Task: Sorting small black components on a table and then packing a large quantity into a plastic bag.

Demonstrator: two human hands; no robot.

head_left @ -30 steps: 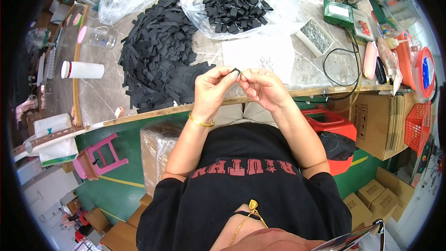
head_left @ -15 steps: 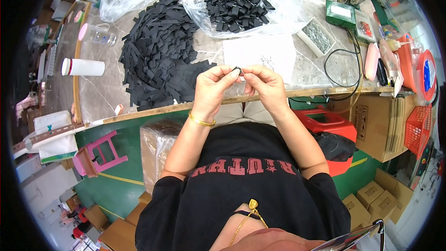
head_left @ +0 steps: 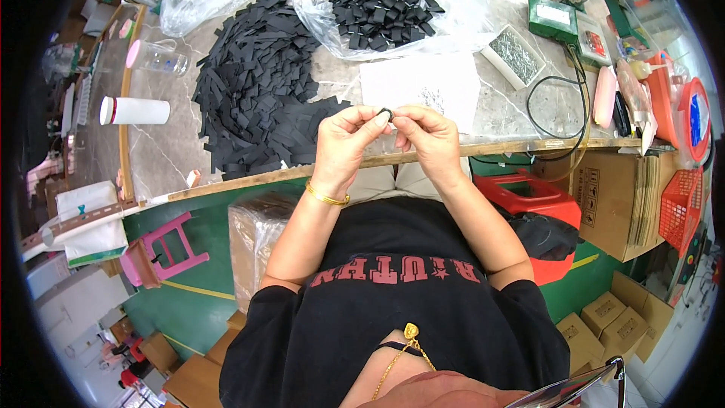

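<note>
Over the table's front edge my two hands meet, fingertips close together. My left hand (head_left: pixel 342 145) is closed in a pinch on a small black fabric strip (head_left: pixel 386 112), which is bent into a loop. My right hand (head_left: pixel 432 143) pinches at the loop's right side; what lies between its fingertips is too small to make out. Left of them spreads a large pile of flat black strips (head_left: pixel 257 91). Beyond my hands, small metal pieces (head_left: pixel 430 98) lie scattered on a white sheet (head_left: pixel 389 79). Further back, folded black pieces (head_left: pixel 385 11) are heaped on a clear plastic bag (head_left: pixel 468 23).
A white tray (head_left: pixel 533 75) of metal pieces stands at the right, near a black cable (head_left: pixel 530 109) and a green box (head_left: pixel 552 20). A white bottle (head_left: pixel 136 110) and a clear jug (head_left: pixel 158 57) are at the left. A red stool (head_left: pixel 529 190) stands below the table.
The black strip has turned slightly and shows more of its looped shape. The metal tip seen by my right fingers no longer shows. Both hands stay almost in place.
</note>
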